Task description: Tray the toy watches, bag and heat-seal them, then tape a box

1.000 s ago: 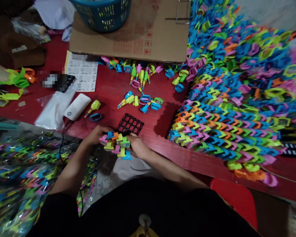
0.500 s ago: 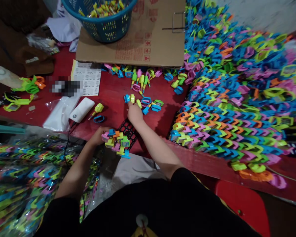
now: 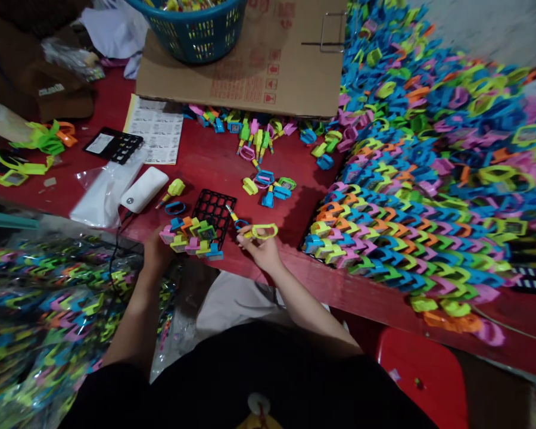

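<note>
My left hand grips the near left end of a black grid tray, its fingers partly hidden by the colourful plastic toy watches. Pink, blue, orange, yellow and green toy watches fill that end; the far cells are bare. My right hand, just right of the tray, is closed on a yellow toy watch and a blue one with a thin striped stick pointing up left. Beyond it lie several loose toy watches. A blue toy watch and a yellow one lie left of the tray.
At right, a filled tray of toy watches adjoins a large heap. A blue basket stands on cardboard at the back. A white power bank, clear bag and label sheet lie left.
My right hand has come back toward me from the loose pile, bringing toy watches. My left hand and the tray have shifted slightly left, and more bare grid shows.
</note>
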Available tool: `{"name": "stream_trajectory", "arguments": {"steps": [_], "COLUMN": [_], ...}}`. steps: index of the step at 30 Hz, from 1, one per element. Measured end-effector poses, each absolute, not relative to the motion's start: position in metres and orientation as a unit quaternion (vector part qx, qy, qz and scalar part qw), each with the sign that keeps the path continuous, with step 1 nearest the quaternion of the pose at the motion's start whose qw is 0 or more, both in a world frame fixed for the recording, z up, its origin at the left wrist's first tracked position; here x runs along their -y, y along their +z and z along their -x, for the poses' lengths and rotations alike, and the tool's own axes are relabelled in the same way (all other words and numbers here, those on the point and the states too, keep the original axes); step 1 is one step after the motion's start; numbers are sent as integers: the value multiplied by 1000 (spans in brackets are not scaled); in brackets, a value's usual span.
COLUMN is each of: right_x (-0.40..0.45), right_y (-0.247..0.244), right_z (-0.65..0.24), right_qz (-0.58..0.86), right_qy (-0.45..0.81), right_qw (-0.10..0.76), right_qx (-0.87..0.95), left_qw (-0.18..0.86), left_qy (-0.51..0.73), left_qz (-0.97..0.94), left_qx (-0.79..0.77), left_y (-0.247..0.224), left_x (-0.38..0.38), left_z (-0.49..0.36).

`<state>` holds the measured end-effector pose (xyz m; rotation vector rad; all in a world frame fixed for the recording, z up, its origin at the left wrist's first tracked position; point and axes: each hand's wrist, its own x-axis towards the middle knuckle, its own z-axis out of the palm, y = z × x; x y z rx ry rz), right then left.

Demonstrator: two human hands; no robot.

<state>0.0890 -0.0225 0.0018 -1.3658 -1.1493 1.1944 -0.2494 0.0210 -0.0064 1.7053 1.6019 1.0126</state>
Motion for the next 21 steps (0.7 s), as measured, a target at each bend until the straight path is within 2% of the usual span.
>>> {"name": "stream_trajectory", "arguments": {"steps": [2, 9, 14, 21], "right_x": [30, 18, 6, 10], "right_y": [2, -2, -18, -26], "right_z": [-78, -56, -50, -51], "right_qz": [521, 505, 533, 519], "right_qy": [529, 545, 528, 565], "right_qw": [472, 441, 393, 420], "right_qx": [475, 504, 531, 484], "left_qw": [286, 449, 431, 416], "left_qy": [389, 404, 412, 403], "left_qz": [-629, -582, -587, -629], "left_qx": [-610, -545, -548, -519], "left_y": [-9, -2, -3, -5], "left_x": [-13, 12, 11, 11], "left_z": [255, 264, 255, 251]}}
